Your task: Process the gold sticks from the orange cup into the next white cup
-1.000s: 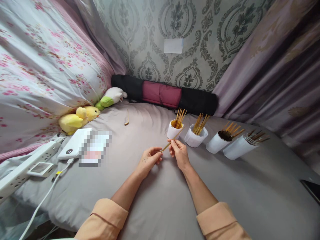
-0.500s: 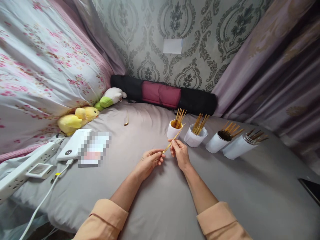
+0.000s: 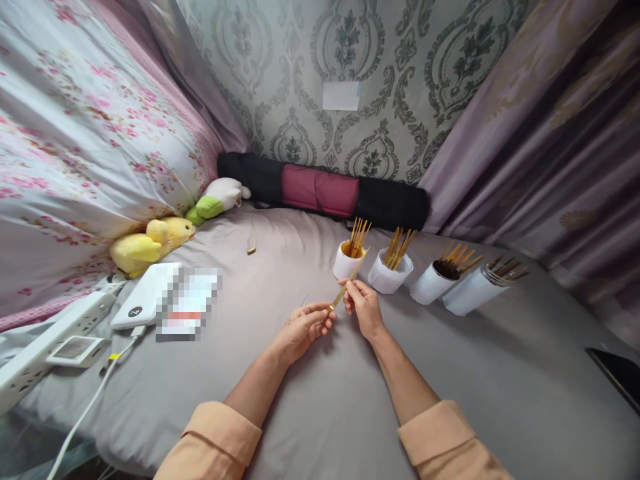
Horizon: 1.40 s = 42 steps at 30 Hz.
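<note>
A thin golden stick (image 3: pixel 356 267) slants up and away between my two hands. My left hand (image 3: pixel 304 331) pinches its lower end, where a small bright spot shows at the fingertips. Higher up the stick, the thumb and fingers of my right hand (image 3: pixel 364 309) are closed on it. Just beyond its tip stands a white cup (image 3: pixel 349 264) with a yellow inside, holding several thin golden sticks. To its right is a wider white cup (image 3: pixel 391 275) with more sticks. Two white cylinders, one shorter (image 3: pixel 434 285) and one longer (image 3: pixel 473 293), lean beside it with darker sticks inside.
A small thin golden piece (image 3: pixel 251 249) lies on the grey sheet (image 3: pixel 280 280). At left are a power bank (image 3: pixel 145 300) with a cable, a power strip (image 3: pixel 45 357), a blurred-out flat item (image 3: pixel 190 307) and plush toys (image 3: pixel 153 245). A black-and-maroon roll (image 3: pixel 320 190) lies along the wall.
The view has shifted slightly. Both hands stay on the stick, which now sits a little steeper; my left hand has moved slightly right, closer to my right hand.
</note>
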Available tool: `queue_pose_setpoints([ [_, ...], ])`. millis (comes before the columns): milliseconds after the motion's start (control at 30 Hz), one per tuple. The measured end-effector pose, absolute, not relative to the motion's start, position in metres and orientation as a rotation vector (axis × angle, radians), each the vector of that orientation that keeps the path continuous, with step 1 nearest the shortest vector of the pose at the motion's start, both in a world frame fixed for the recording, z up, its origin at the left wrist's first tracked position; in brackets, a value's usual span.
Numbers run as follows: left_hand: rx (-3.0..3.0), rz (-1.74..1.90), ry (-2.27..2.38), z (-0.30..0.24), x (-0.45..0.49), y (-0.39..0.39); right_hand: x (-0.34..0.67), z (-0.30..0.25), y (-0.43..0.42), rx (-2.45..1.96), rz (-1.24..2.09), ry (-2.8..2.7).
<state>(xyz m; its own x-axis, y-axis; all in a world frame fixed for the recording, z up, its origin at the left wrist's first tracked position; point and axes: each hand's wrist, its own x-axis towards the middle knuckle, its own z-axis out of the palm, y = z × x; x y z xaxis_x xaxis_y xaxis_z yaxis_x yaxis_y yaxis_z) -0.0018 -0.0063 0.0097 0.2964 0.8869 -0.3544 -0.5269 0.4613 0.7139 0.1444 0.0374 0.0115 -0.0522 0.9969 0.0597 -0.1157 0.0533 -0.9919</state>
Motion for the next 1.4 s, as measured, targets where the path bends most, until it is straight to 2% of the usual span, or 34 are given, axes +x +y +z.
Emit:
queue_pose_setpoints([
  [1400,0.582,0.867,0.781,0.01,0.0,-0.012,0.173,0.043,0.055,-1.165,1.043,-1.198],
])
